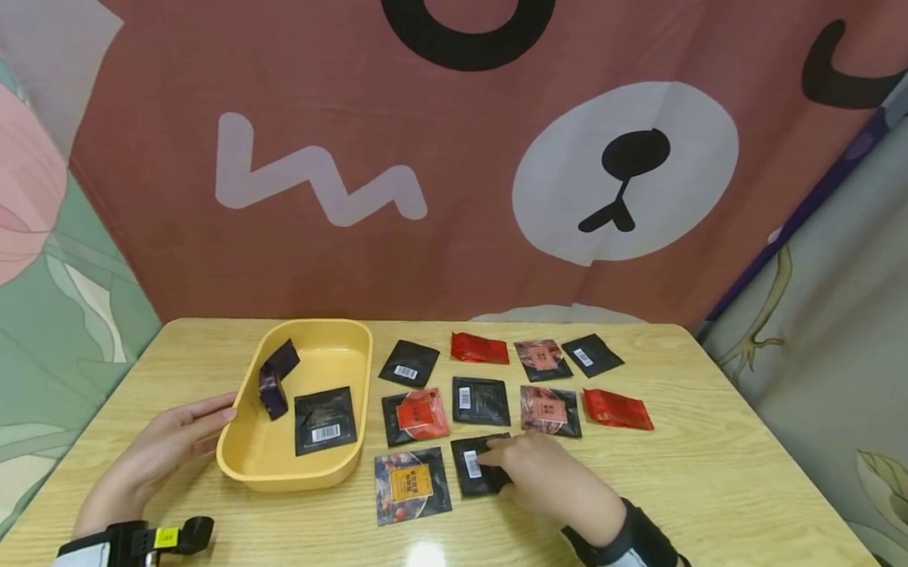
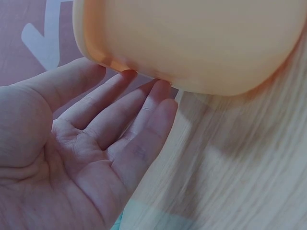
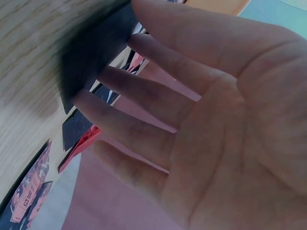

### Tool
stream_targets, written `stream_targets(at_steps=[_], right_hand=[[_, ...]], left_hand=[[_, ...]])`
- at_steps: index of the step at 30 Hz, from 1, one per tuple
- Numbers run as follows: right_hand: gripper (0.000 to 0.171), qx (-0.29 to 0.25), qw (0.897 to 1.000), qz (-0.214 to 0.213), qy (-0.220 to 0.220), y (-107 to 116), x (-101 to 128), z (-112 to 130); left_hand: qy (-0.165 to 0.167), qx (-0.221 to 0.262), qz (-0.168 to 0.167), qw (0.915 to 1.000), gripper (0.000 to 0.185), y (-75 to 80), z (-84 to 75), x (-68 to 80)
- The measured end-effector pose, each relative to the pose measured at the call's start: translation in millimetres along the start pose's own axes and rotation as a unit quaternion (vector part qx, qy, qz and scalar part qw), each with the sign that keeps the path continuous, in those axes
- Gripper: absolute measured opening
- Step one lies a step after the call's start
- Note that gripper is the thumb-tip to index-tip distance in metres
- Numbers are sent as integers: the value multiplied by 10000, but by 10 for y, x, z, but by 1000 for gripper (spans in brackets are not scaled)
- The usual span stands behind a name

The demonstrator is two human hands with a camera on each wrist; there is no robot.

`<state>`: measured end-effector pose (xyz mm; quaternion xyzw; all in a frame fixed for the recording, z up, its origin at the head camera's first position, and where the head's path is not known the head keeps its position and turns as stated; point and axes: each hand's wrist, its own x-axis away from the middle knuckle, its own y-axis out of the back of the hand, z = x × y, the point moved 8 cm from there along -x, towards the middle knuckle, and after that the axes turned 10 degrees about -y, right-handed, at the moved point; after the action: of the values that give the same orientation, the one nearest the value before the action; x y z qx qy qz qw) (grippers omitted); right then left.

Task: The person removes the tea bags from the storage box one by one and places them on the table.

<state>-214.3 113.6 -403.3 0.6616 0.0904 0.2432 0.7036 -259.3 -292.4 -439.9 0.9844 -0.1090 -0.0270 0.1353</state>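
Fingers of my right hand [image 1: 539, 472] lie straight on a black sachet [image 1: 477, 466]; my left hand [image 1: 163, 448], flat and relaxed, touches the yellow tray [image 1: 352, 387] on the worktop [image 1: 731, 491].

Glossy foil sachets [image 1: 480, 400] lie on a lacquered wood-grain table [image 1: 731, 491] beside a smooth plastic tray [image 1: 355, 379].

- Makeshift recording booth, not a real room: cartoon bear cloth [image 1: 494, 149] hung across top of frame
- Floral drapes [image 1: 41, 273] at left & right edges
- Small wooden table [image 1: 731, 491] at bottom
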Motion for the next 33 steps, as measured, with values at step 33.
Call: stream_targets(at_steps=[33], right_hand=[[51, 429, 9784, -1848, 814, 191, -34, 375]], left_hand=[[27, -51, -35, 10000, 63, 0, -27, 0]])
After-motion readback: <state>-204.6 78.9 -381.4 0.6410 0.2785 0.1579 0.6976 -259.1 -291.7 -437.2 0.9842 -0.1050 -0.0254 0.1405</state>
